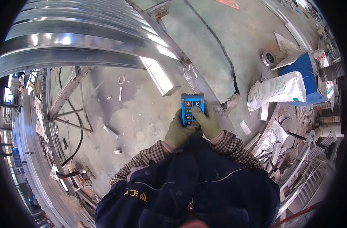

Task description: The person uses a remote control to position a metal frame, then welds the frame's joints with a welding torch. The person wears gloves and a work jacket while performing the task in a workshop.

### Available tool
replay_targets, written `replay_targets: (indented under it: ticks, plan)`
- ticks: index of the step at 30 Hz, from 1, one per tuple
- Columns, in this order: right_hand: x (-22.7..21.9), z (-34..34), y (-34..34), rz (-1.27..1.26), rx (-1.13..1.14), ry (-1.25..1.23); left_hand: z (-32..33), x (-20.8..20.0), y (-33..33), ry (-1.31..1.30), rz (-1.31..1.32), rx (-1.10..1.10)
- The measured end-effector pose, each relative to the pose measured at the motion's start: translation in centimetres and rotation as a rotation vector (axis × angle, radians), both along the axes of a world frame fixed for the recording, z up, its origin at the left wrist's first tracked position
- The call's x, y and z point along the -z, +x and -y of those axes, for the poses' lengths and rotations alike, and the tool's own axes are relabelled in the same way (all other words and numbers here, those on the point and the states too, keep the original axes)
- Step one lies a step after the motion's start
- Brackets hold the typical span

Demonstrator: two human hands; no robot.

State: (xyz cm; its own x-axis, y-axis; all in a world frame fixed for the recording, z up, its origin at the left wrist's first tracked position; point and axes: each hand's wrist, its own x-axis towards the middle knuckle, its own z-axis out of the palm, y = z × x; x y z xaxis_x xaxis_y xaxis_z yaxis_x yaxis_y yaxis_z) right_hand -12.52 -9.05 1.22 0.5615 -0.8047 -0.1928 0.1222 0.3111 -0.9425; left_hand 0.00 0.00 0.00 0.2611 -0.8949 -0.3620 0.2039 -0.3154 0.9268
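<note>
As hands (pixel 177 131) (pixel 210 123) clasp remote (pixel 188 107), right thumb (pixel 197 113) apparently presses.

White sack (pixel 278 91), blue box (pixel 313 89), spool (pixel 269 58)

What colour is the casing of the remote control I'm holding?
The remote control's casing is blue; head view shows it best.

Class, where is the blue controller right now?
In the head view, the blue controller is just right of centre, held between the gloved left hand and right hand.
</note>
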Motion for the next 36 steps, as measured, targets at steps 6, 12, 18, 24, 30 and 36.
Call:
replay_targets:
  ticks: [6,12,18,24,30,36]
  plan:
    - [0.5,-5.5,1.5,0.035,0.077,0.029,-5.0,1.8,1.3,-0.050,0.039,0.014]
    - [1.0,-9.4,3.0,-0.001,0.052,-0.112,-9.8,3.2,3.3,-0.028,-0.015,0.058]
    - [1.8,-11.5,3.9,-0.064,0.047,-0.026,-11.7,3.6,3.7,-0.046,-0.145,0.019]
    - [1.2,-10.1,5.3,0.055,-0.001,-0.009,-10.7,2.7,4.9,-0.006,-0.128,-0.015]
    - [2.0,-7.4,6.0,0.066,-0.049,-0.010,-8.7,3.2,5.6,-0.023,0.028,-0.013]
    - [3.0,-4.8,6.7,0.075,-0.129,-0.052,-6.8,5.9,5.9,-0.064,0.058,-0.057]
